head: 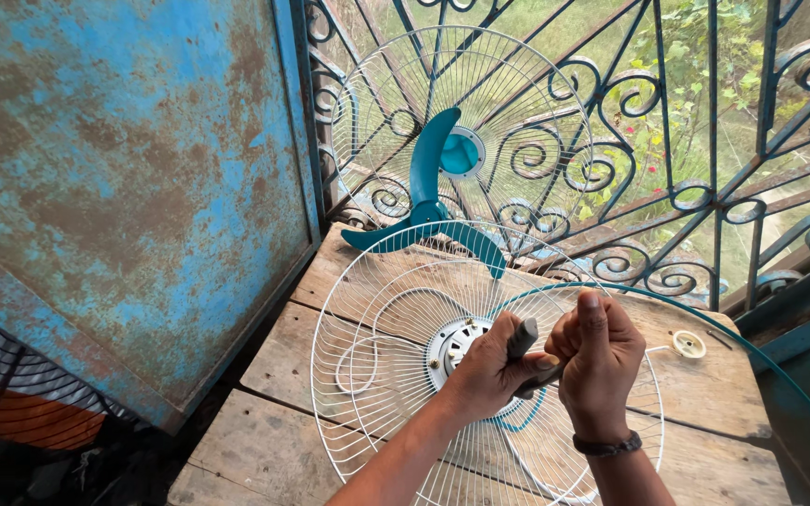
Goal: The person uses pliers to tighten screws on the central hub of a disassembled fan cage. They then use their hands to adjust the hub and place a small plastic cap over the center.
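Note:
A white wire fan guard [377, 328] lies flat on a wooden table [264, 440], with a round hub plate [449, 342] at its middle. Over the hub, my left hand [489, 370] is shut around a grey tool handle [521, 337]. My right hand [600, 361] is closed beside it, thumb up, touching the same tool; what it grips is hidden. A teal three-blade fan propeller [428, 201] leans behind the guard against a second white wire guard [480, 122] that stands upright. A thin teal rim ring [761, 365] curves along the right.
A rusty blue metal sheet [124, 187] stands at the left. An ornate blue iron grille [686, 150] closes the back, with greenery beyond. A small white round cap [689, 344] lies on the table at the right. Striped cloth [2, 394] shows at lower left.

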